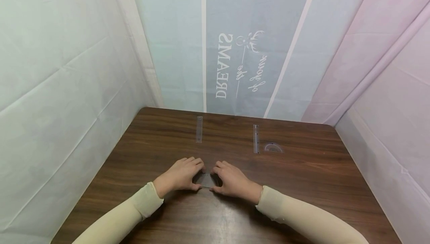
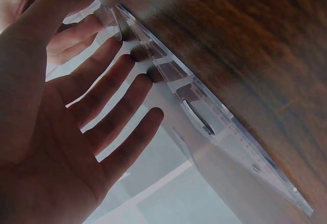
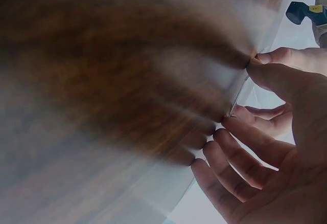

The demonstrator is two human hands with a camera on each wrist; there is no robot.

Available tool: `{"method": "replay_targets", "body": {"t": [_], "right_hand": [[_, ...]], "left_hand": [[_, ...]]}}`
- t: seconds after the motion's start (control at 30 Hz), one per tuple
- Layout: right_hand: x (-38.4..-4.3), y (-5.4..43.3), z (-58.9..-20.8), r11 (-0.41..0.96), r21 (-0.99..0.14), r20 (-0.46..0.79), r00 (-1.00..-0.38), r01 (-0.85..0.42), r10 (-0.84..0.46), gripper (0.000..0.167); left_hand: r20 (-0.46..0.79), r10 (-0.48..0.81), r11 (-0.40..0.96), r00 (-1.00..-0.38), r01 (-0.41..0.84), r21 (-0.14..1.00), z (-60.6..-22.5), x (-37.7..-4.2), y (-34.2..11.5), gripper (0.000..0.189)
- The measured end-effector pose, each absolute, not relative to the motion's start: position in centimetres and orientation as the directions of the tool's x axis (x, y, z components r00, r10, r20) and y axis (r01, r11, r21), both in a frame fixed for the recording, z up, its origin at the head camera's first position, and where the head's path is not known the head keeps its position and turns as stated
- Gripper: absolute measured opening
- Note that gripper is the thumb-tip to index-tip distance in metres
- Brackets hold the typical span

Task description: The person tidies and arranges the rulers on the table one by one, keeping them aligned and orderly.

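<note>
Near the middle of the table lies a clear plastic set square [image 1: 207, 180], partly covered by the fingers around it. From the left, my left hand [image 1: 182, 173] grips its edge between thumb and fingertips. On the opposite side my right hand [image 1: 235, 180] pinches it the same way. In the right wrist view the piece's thin edge [image 3: 236, 100] shows between thumb [image 3: 271, 78] and index finger. The left wrist view has the left hand's fingers [image 2: 120, 98] fairly straight, their tips low at the tabletop. A clear plastic strip with a graduated edge [image 2: 225, 116] stretches past them.
Beyond the hands lies a clear ruler [image 1: 199, 129]. Farther right are a second clear ruler [image 1: 256, 139] and a clear protractor [image 1: 273, 147]. The brown wooden table [image 1: 312, 176] ends at cloth hangings [image 1: 178, 49] at the back and both sides.
</note>
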State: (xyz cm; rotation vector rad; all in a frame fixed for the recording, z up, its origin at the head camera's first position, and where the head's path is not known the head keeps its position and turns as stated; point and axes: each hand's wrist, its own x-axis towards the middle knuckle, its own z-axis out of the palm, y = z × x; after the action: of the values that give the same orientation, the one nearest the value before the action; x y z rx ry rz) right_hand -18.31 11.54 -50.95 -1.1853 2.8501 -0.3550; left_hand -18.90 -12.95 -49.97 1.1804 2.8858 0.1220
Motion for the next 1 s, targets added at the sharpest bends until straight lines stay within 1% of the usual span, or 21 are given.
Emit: {"method": "replay_targets", "body": {"t": [0.5,1.0], "right_hand": [[-18.29,11.53,-50.99,0.687,-0.218,0.057,-0.711,-0.694,-0.700,0.047],[-18.21,11.48,-50.86,0.685,-0.214,0.064,-0.709,-0.697,-0.702,0.047]], "left_hand": [[0.020,0.703,0.707,-0.711,0.701,0.099,-49.83,-18.90,-13.07,0.047],[0.031,0.706,0.703,-0.708,0.705,0.092,-49.86,-18.85,-13.14,0.048]]}}
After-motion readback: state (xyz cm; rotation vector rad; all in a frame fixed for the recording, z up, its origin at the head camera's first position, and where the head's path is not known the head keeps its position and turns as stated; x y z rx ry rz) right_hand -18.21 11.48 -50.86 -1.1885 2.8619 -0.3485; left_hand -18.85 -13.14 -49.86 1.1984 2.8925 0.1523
